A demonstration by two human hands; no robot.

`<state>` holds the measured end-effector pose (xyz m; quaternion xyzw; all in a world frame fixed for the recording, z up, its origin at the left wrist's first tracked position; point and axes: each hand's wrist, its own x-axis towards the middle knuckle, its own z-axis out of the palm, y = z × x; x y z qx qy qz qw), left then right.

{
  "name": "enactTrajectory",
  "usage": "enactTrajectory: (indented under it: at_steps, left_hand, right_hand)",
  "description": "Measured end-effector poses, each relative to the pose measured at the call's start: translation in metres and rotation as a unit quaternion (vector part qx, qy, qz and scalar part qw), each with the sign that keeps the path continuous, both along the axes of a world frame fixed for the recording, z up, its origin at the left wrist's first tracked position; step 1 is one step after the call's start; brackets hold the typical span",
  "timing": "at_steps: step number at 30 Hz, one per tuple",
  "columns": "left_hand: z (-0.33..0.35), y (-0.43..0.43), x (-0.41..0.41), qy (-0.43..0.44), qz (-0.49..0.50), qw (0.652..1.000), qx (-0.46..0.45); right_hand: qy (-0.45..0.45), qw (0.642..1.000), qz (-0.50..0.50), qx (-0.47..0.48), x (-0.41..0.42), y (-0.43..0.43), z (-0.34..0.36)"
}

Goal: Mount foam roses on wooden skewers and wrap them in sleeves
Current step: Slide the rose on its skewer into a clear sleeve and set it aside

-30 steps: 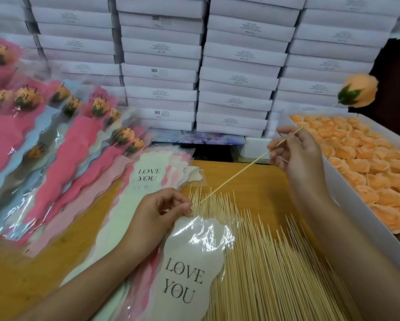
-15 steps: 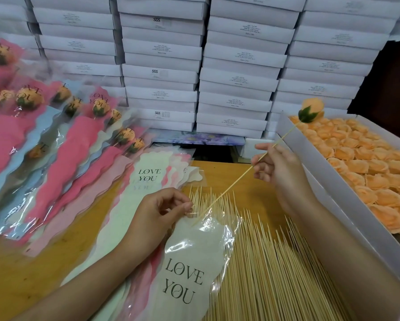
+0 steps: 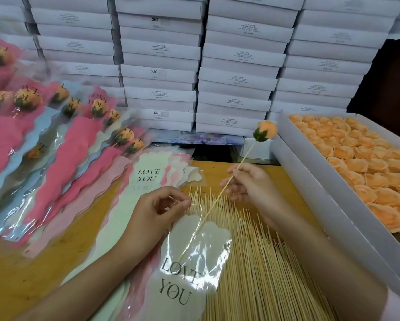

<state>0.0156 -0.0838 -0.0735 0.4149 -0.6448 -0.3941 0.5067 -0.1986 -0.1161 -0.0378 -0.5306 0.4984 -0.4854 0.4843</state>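
Thumb and fingertips of the right hand [image 3: 247, 184] pinch one wooden skewer [image 3: 217, 200] at about its middle, the other fingers loosely curled under it. Thumb and forefinger of the left hand [image 3: 157, 209] pinch the clear film at the mouth of one sleeve [image 3: 189, 258] printed LOVE YOU. The skewer's long axis runs on a slant from lower left to upper right. Its lower end lies inside the sleeve, seen through the film just above the lettering, and its upper end carries a single orange foam rose [image 3: 267, 133] with a green base, held in the air near the corner of the open box [image 3: 310, 181]. That one white box, on the right, holds loose orange rose heads [image 3: 368, 158] packed in rows, too many to count. The sleeve lies partly on a wide bed of bare skewers [image 3: 263, 274], also far too many to count, spread on the wooden table [image 3: 32, 274]. Left of the left hand lies a fanned stack of empty sleeves [image 3: 145, 177], the number unclear. Farther left lie the finished wrapped roses [image 3: 55, 147] in pink and blue sleeves, about ten heads visible. Behind everything stand several columns of closed white boxes [image 3: 240, 54].
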Motion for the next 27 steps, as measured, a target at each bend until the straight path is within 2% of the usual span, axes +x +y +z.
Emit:
enactTrajectory:
  at_steps: [6, 11, 16, 20, 22, 24, 27]
  left_hand:
    - [-0.001, 0.000, 0.000, 0.045, 0.006, 0.999, 0.011]
    - [0.000, 0.000, 0.001, 0.057, 0.016, 0.998, 0.020]
    - [0.000, 0.001, 0.002, 0.036, 0.024, 0.999, 0.018]
    - [0.004, 0.004, 0.000, 0.054, 0.012, 0.998, 0.041]
    - [0.005, 0.006, 0.003, 0.089, -0.012, 0.993, 0.075]
    - [0.009, 0.000, 0.001, 0.117, -0.067, 0.980, 0.146]
    - [0.001, -0.004, 0.007, 0.058, -0.181, 0.964, 0.184]
  right_hand:
    - [0.053, 0.996, 0.066, 0.021, 0.013, 0.007, -0.003]
    - [0.038, 0.993, 0.103, 0.052, 0.022, 0.014, -0.004]
    - [0.017, 0.991, 0.104, 0.078, 0.026, 0.018, -0.006]
    - [-0.001, 0.992, 0.105, 0.077, 0.025, 0.017, -0.006]
    - [-0.014, 0.992, 0.104, 0.075, 0.022, 0.016, -0.005]
    - [-0.032, 0.993, 0.091, 0.069, 0.018, 0.013, -0.003]
    - [-0.053, 0.995, 0.068, 0.053, 0.011, 0.009, 0.001]
